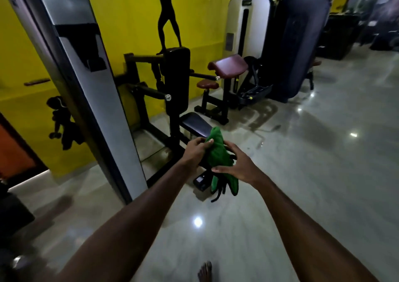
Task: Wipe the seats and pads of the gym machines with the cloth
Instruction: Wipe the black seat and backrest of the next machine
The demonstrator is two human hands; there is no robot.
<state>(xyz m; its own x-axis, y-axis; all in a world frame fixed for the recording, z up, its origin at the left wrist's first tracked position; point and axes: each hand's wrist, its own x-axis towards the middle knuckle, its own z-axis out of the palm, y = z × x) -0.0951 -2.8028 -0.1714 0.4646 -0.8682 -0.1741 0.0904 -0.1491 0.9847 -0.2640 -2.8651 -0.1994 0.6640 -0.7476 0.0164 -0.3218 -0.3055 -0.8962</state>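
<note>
On the far left stands the tall grey machine post (86,87), and I keep away from it. My left hand (197,150) pinches the top part of the soft green cloth (218,152) with thumb and fingers, so that grip is closed on it. Just past that hand is the flat black padded seat (195,124) of the nearest machine, low down and close. I think this seat is the one to wipe first.

The cloth is up in the air between both hands, all bunched and long, not touching any seat yet. Thin black strings (220,191) hang from its lower end. My right hand (235,165) curls around the lower part, thumb below and fingers above, so that grip holds the cloth too.

To do this well, I should fold the cloth into a flat pad, tuck the strings in, then press it on the seat and rub from one end to the other. Further right waits the dark red padded rest (226,67), well apart, for later.
</note>
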